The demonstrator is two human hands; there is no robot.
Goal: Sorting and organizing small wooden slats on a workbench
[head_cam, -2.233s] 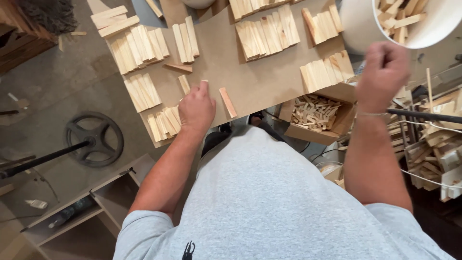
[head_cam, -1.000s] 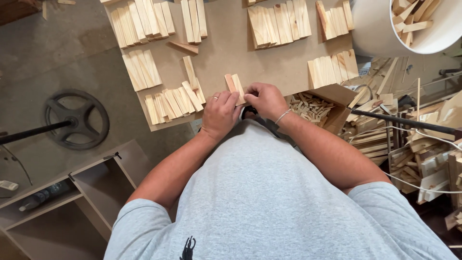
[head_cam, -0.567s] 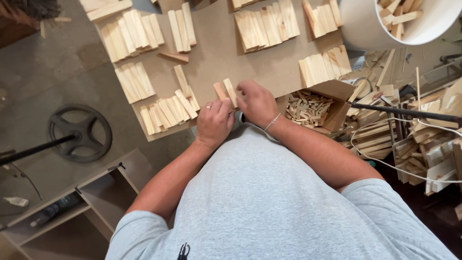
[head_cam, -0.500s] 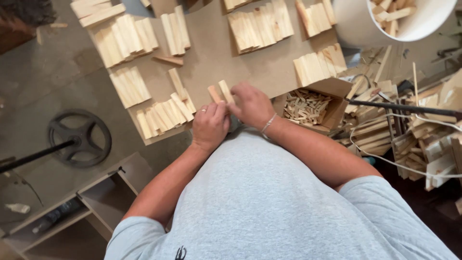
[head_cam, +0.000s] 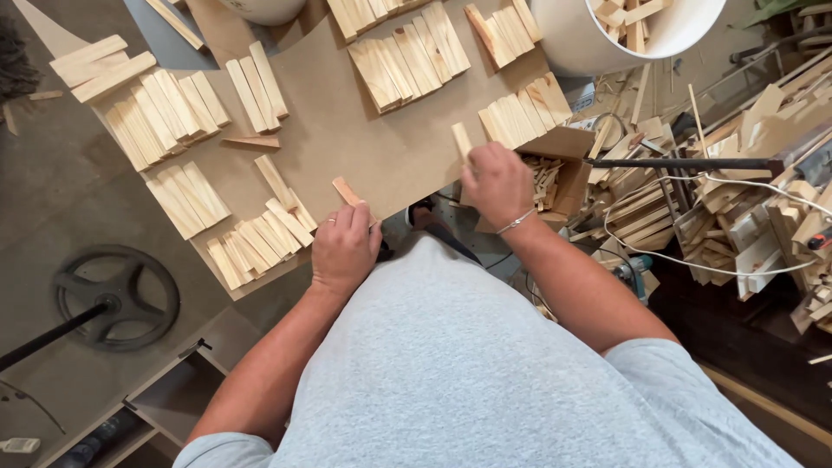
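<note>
Saw brown board carrying sorted rows of wood slats. My left hand at near edge, fingers pinched on short slat, long axis pointing away-left. My right hand clamped on second slat, upright, beside cardboard box.
</note>
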